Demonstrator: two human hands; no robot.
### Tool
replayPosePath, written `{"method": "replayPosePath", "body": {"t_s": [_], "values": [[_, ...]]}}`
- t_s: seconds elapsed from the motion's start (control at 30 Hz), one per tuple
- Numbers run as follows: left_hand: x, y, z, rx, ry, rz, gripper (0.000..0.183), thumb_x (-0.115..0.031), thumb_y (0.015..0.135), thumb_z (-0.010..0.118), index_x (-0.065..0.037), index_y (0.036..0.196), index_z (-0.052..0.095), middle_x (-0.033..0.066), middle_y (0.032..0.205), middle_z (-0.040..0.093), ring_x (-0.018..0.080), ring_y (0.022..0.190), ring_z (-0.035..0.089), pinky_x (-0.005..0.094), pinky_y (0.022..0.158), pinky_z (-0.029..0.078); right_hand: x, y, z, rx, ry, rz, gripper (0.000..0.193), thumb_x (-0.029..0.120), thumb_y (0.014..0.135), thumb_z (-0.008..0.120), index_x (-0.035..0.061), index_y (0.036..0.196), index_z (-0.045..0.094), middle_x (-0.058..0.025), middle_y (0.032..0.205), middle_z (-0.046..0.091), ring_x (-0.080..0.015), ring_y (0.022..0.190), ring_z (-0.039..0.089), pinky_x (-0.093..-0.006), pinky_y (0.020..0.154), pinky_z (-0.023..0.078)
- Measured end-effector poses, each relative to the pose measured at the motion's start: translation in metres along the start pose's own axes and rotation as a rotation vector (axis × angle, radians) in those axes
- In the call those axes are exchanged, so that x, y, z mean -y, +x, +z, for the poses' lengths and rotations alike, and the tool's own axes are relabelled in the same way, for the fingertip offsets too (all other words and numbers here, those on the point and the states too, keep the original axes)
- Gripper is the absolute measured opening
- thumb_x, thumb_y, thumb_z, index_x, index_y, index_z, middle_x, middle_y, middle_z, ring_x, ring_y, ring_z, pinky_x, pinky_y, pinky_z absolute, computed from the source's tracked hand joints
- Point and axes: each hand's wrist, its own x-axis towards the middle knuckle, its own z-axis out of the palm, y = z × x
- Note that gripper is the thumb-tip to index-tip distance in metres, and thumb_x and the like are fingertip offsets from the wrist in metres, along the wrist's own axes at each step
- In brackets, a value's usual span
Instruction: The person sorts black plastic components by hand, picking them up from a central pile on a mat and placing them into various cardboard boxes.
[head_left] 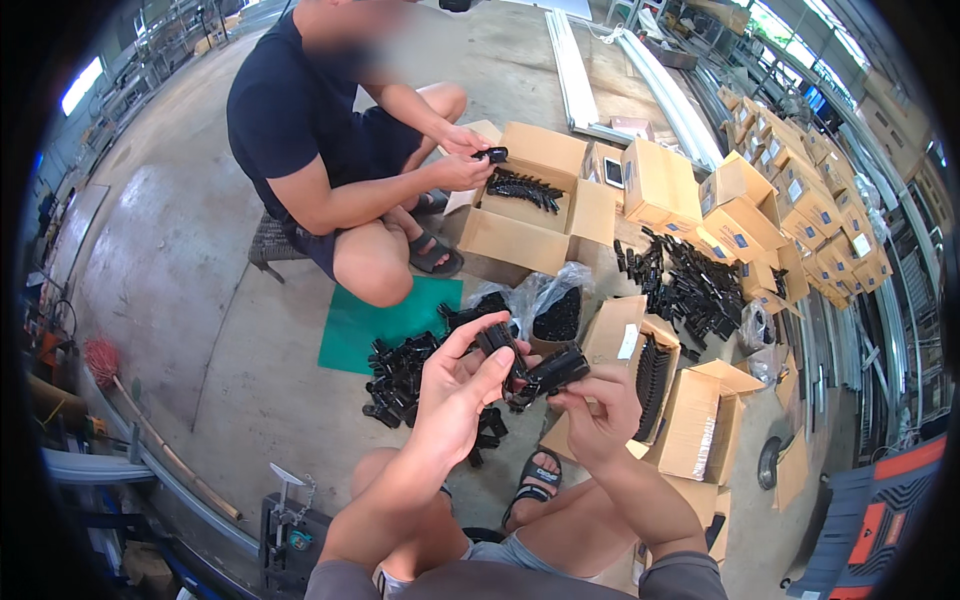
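Note:
A glossy black V-shaped part with two thick arms is held up in front of me, above the floor. My left hand is closed round its left arm, thumb across the front. At the lower edge of its right arm, the thumb and forefinger of my right hand are pinched together. Whether a small piece sits between those fingertips is hidden. Below and left of my hands lies a heap of similar black parts, partly over a green mat.
Across from me a seated person holds a black part over an open carton with rows of parts. Right of my hands stand another filled carton, an open carton and a large black heap. Stacked boxes stand farther right.

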Motion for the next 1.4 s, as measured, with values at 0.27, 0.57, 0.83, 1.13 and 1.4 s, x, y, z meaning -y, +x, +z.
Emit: {"method": "replayPosePath", "body": {"t_s": [0.27,0.57,0.83,1.13,1.4], "values": [[0.017,-0.001,0.007,-0.015,0.004,0.112,0.047,-0.009,0.097,0.068,-0.004,0.141,0.052,0.0135,0.115,0.070,0.0167,0.100,0.070,0.0254,0.078,0.054,0.000,-0.006,-0.003,-0.011,-0.040,-0.046,0.030,-0.010,0.074,0.079,0.0021,0.098,0.066,-0.0143,0.092,0.071,-0.0250,0.078,0.071,-0.0306,0.068,0.057],[0.023,0.000,0.014,-0.089,-0.023,0.310,0.045,0.002,0.096,0.064,0.000,0.139,0.050,0.0168,0.121,0.067,0.0197,0.107,0.068,0.0329,0.094,0.055,-0.002,-0.005,0.004,-0.035,0.125,0.198,0.026,-0.013,0.080,0.075,-0.0024,0.102,0.067,-0.0158,0.097,0.072,-0.0203,0.085,0.072,-0.0282,0.073,0.057],[0.034,-0.005,0.015,0.018,0.137,0.563,0.049,0.009,0.089,0.070,0.004,0.135,0.055,0.0183,0.120,0.069,0.0179,0.106,0.068,0.0287,0.087,0.056,-0.002,-0.010,-0.008,-0.019,0.451,0.389,0.019,-0.015,0.084,0.071,-0.0042,0.099,0.065,-0.0150,0.098,0.070,-0.0182,0.085,0.069,-0.0280,0.071,0.056],[0.030,-0.005,0.015,0.055,0.382,0.680,0.047,0.007,0.086,0.074,0.003,0.131,0.061,0.0163,0.115,0.072,0.0145,0.100,0.069,0.0256,0.080,0.057,-0.010,-0.012,-0.012,-0.085,0.792,0.589,0.025,-0.010,0.084,0.073,-0.0003,0.100,0.056,-0.0154,0.101,0.069,-0.0200,0.085,0.070,-0.0321,0.075,0.059],[0.010,0.002,-0.001,0.150,0.174,0.201,0.047,-0.001,0.094,0.070,0.002,0.138,0.052,0.0122,0.115,0.070,0.0128,0.104,0.066,0.0286,0.091,0.055,-0.010,0.015,-0.010,0.066,0.337,0.151,0.074,0.009,0.070,0.092,0.0047,0.133,0.053,-0.0174,0.122,0.061,-0.0264,0.102,0.065,-0.0340,0.082,0.056]]}}
